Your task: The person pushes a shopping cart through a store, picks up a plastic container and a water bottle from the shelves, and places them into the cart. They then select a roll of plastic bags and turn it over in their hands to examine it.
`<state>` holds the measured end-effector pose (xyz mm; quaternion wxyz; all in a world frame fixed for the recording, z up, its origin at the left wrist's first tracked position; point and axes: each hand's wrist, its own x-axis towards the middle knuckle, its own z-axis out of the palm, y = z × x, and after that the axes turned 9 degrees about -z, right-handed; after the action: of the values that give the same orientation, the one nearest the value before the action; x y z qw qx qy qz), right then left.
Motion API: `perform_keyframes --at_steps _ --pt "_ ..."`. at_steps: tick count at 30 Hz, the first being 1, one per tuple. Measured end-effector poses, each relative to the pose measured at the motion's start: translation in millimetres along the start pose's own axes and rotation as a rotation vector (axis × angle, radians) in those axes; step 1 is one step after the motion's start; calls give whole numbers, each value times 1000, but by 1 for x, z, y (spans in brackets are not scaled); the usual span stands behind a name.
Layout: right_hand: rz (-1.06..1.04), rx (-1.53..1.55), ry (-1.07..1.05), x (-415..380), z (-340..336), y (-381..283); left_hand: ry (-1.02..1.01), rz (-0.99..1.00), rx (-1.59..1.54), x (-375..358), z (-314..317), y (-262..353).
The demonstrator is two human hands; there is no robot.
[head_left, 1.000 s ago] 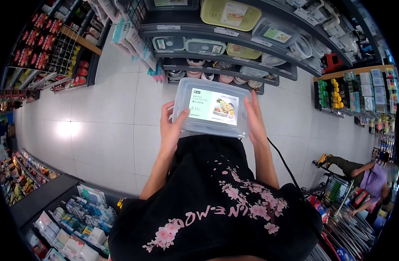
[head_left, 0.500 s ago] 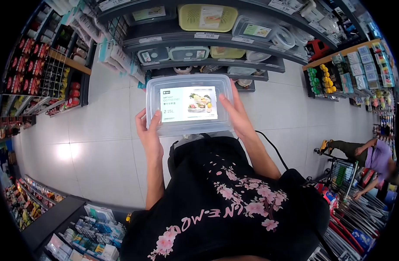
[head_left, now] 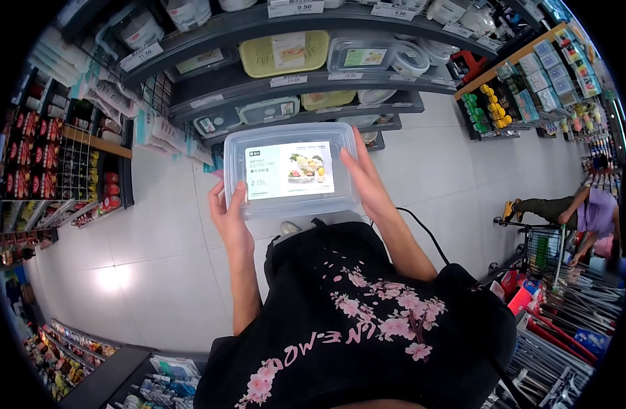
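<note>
A clear plastic food container (head_left: 290, 208) with a lid is held level in front of my body. Its white and green label shows vegetables and "2.15L". My left hand (head_left: 231, 215) grips the near left corner, thumb on the lid and fingers at the side and below. My right hand (head_left: 369, 183) is closed on the right side, with the thumb over the lid's edge. The undersides of both hands' grips are hidden by the container. Beyond it, a yellow-green container (head_left: 284, 53) stands on the dark shelf (head_left: 224, 97).
Shelves of containers face me. Snack packets hang on a rack (head_left: 37, 153) at left. Small goods fill another rack (head_left: 494, 85) at right. A person in a purple top (head_left: 596, 210) stands by a shopping cart (head_left: 541, 249). Light tiled floor (head_left: 156, 235) lies between the shelves.
The shelves have shifted left and down in view, showing more of the upper shelf. Both hands keep hold of the container, which sits slightly lower and further left. The person at right leans differently.
</note>
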<state>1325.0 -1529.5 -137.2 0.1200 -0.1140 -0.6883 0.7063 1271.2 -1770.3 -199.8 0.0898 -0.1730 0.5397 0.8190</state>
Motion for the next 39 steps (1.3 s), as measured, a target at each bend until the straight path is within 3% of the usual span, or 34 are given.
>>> perform_keyframes --at_steps 20,28,39 --pt "-261 58 132 37 -55 -54 -225 219 119 -8 94 38" --pt "-376 81 172 55 -87 -55 -232 122 -77 -1 149 41" --pt "-460 82 269 71 -136 -69 -377 102 -40 14 221 33"
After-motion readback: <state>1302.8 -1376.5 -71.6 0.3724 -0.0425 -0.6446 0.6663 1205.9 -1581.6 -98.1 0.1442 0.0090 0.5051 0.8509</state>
